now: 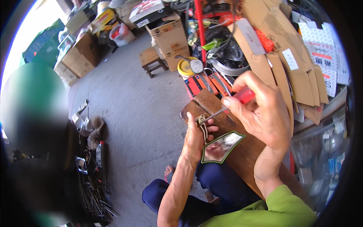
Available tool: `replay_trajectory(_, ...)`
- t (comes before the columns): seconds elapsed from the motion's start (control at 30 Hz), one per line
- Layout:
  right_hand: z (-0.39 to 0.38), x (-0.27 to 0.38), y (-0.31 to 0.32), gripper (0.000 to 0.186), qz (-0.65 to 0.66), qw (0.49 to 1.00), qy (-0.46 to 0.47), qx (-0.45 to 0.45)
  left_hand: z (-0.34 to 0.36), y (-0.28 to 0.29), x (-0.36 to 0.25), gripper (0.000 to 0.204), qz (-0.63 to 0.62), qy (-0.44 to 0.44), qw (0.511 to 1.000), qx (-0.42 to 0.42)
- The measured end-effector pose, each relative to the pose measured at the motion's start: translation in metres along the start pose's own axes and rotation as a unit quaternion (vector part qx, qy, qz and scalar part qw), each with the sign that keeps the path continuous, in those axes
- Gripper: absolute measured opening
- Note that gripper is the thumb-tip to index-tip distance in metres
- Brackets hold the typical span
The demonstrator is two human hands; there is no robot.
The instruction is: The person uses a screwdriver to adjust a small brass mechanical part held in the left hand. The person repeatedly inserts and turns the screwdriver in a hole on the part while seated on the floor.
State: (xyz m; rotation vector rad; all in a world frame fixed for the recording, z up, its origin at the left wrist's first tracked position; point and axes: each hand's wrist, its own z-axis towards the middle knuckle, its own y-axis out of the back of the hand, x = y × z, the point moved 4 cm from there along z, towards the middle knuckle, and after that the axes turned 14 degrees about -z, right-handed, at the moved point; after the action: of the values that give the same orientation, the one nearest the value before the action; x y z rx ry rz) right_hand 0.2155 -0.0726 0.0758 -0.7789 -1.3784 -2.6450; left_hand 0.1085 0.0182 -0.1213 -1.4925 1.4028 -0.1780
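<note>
My left hand is closed around a small brass-coloured metal bracket with a pale curved stem under it. That stem runs down toward the edge of a green-rimmed, angular mirror; whether they are joined I cannot tell. My right hand, raised on the right, grips a screwdriver by its red handle. Its shaft slants down to the left and its tip meets the bracket, where the exact contact is too small to make out. Below the mirror are my knees in dark blue trousers.
Under my hands stretches a worn wooden bench. Past its far end lie red and black boxes and a yellow tub. Flattened cardboard leans at the right above a glass case. A small stool and scattered tools stand on the floor.
</note>
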Motion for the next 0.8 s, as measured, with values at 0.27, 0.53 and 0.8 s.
replay_trajectory(0.27, 0.009, -0.023, 0.003, 0.026, -0.075, 0.996, 0.019, -0.046, -0.002, 0.002, -0.006, 0.025, 0.09, -0.02, 0.994, 0.065)
replay_trajectory(0.53, 0.007, -0.001, 0.0, 0.033, -0.034, 0.997, 0.035, -0.062, 0.006, 0.012, 0.006, 0.02, 0.006, -0.045, 0.999, 0.017)
replay_trajectory(0.8, 0.008, 0.002, -0.005, 0.033, 0.005, 0.995, 0.058, -0.083, 0.005, 0.006, 0.006, 0.021, 0.03, -0.068, 0.997, -0.018)
